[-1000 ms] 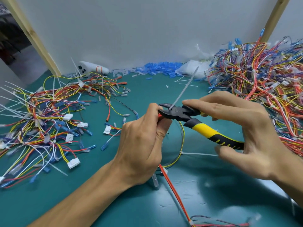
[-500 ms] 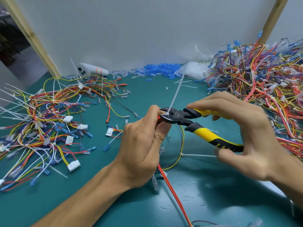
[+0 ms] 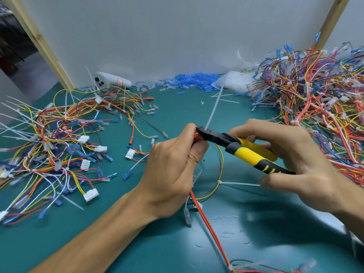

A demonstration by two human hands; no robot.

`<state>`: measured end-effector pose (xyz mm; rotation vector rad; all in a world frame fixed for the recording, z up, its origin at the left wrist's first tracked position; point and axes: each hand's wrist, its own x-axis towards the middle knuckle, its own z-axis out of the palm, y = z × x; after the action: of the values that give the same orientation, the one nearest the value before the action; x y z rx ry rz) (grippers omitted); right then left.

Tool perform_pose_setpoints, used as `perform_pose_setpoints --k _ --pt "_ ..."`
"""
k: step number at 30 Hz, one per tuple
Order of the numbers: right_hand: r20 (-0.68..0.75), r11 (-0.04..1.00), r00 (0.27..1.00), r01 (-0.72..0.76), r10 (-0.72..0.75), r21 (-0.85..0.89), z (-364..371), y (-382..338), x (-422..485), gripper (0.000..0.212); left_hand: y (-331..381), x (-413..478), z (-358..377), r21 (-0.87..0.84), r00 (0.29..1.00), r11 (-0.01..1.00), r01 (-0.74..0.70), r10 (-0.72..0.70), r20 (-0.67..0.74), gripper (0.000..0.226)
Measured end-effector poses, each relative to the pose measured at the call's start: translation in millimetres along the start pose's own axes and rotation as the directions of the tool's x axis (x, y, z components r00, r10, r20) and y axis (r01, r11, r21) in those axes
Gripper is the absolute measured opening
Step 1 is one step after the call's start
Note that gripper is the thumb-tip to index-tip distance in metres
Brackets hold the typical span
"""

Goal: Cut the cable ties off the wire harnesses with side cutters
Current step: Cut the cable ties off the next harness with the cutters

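Frame centre — red-and-yellow wire harness point(image 3: 199, 138) pinched in left hand point(image 3: 173, 170); yellow-and-black-handled side cutters point(image 3: 242, 152) gripped by right hand point(image 3: 295, 166), blades at white cable tie point(image 3: 213, 109).

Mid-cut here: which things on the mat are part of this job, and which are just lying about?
In the job:
- side cutters in the right hand
- cable tie at the cutter's tip
- wire harness pinched by the left hand
- heap of harnesses, right
- spread harnesses, left

Lying about:
- white remote-like device
- blue sleeves by the wall
- clear plastic bag
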<state>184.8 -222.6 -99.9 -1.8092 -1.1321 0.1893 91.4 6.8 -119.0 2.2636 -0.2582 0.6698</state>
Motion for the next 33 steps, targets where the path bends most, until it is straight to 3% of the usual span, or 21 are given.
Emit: perform_pose_setpoints --k 4,7,11,15,21,25,33 --pt "0.080 0.976 0.995 -0.075 0.059 0.205 0.2 3.4 2.7 0.076 -1.6 -0.6 0.7 -0.120 0.999 0.992 0.026 -0.023 0.024 0.032" --pt "0.068 0.971 0.996 -0.072 0.058 0.228 1.1 0.5 2.0 0.074 -2.0 0.3 -0.9 -0.164 0.999 0.986 0.024 -0.017 0.042 0.031" --pt "-0.044 0.989 0.999 0.016 -0.023 -0.149 5.2 -8.9 1.4 0.066 -0.5 -2.1 -1.6 -0.166 0.998 0.986 0.035 -0.027 0.048 0.048" --pt "-0.113 0.971 0.988 0.074 -0.102 -0.227 9.5 -10.2 4.6 0.058 -0.5 -1.6 0.4 -0.156 0.999 0.987 0.040 -0.034 0.041 0.052" --pt "-0.233 0.753 0.906 0.128 -0.353 -0.645 15.8 -6.2 1.9 0.049 -8.2 1.0 -2.3 -0.236 0.992 0.966 0.109 -0.090 0.090 0.041" --pt "-0.253 0.623 0.857 0.097 -0.449 -0.776 19.0 -4.2 0.4 0.044 -9.8 3.3 -1.9 -0.258 0.984 0.954 0.150 -0.119 0.134 0.033" --pt "-0.268 0.487 0.815 0.019 -0.513 -0.873 26.6 -11.5 -1.1 0.041 -2.4 5.0 -4.8 -0.253 0.983 0.956 0.151 -0.119 0.138 0.032"
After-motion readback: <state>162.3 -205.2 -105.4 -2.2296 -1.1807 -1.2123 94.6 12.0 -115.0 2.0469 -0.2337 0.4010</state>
